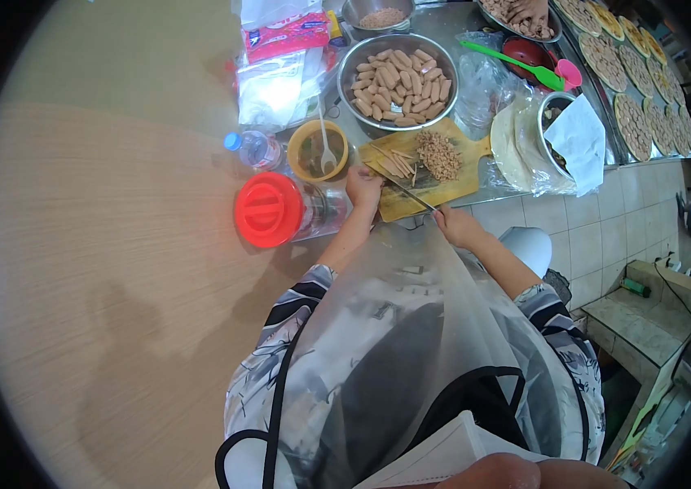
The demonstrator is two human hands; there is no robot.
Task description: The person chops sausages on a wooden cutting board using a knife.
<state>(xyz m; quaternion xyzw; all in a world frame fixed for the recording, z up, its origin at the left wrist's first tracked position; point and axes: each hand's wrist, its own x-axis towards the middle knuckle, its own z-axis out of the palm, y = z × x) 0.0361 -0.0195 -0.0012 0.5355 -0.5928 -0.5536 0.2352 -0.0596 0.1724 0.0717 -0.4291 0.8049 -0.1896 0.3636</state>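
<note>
My right hand (457, 227) is wrapped round the handle of a knife (407, 192), whose blade slants over the near left part of a yellow wooden cutting board (465, 183). At the board's left edge, by the knife's tip, my left hand (364, 188) has its fingers curled together; what they grip is hidden. Sausage strips (395, 161) lie on the board just beyond the blade. A pile of chopped sausage (439, 154) sits to their right. Behind the board, a large steel bowl (343, 81) holds several whole sausages (398, 85).
Left of the board stand a yellow bowl (292, 155) with a spoon (328, 159), a plastic bottle (256, 150) and a red-lidded jar (268, 209). To the right are flatbreads (512, 151) and a paper-covered pot (547, 114). Another person's hand (531, 10) reaches into a far bowl.
</note>
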